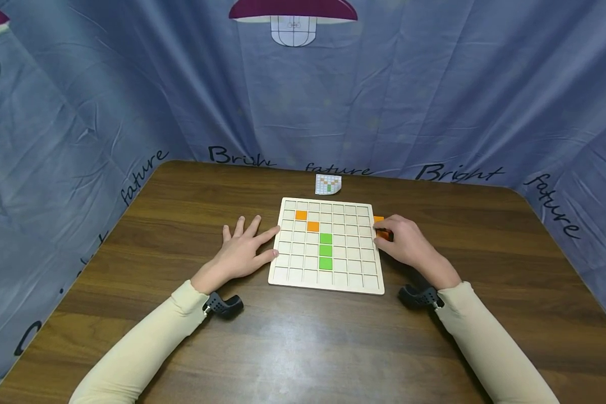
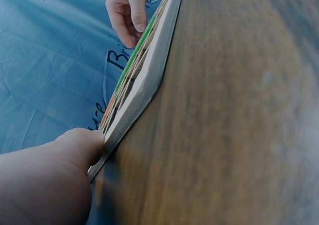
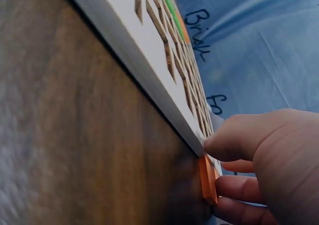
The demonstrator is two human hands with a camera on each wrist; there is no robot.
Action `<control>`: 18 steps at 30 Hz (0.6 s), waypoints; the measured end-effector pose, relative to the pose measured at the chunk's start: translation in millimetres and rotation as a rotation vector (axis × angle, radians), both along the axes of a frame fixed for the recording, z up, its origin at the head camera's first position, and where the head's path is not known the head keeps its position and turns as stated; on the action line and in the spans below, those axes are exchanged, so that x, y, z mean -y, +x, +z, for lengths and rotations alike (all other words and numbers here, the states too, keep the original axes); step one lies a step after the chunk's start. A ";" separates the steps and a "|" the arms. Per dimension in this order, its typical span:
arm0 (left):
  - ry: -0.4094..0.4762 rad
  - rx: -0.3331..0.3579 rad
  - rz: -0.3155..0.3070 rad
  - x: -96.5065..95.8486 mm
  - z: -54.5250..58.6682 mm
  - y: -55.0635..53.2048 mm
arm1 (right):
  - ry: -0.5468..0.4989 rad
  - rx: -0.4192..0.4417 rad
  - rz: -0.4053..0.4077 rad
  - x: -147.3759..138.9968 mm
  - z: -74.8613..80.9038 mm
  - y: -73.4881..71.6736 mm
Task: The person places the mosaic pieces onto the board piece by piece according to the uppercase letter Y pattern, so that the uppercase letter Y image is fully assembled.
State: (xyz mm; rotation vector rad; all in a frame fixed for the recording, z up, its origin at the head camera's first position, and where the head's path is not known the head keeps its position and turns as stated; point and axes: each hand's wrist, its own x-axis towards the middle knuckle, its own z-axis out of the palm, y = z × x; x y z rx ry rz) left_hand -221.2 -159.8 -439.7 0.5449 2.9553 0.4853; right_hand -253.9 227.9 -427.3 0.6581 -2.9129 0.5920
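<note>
A pale square grid board (image 1: 298, 275) lies on the wooden table, with two orange tiles (image 1: 307, 220) stepping down diagonally to a column of three green tiles (image 1: 325, 251). My left hand (image 1: 239, 252) is spread flat at its left side, thumb and index fingertip touching the edge. At the right edge, my right hand (image 1: 406, 238) rests its thumb on the rim. In the right wrist view its other fingers lie over an orange tile (image 3: 207, 180) beside the board; the hand partly hides the orange pieces there.
Behind the board lies a small paper card (image 1: 328, 184) printed with a coloured grid. The brown table (image 1: 303, 342) extends around the board, and a blue curtain (image 1: 303, 101) with lettering hangs along its back and sides.
</note>
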 end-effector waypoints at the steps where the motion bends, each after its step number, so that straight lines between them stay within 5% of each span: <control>1: 0.002 -0.001 -0.001 0.0 0.0 0.1 | 0.004 0.003 0.002 -0.6 -0.2 0.0; 18: 0.003 -0.018 0.002 -0.5 -1.5 0.1 | 0.081 -0.002 0.004 -2.7 0.1 0.7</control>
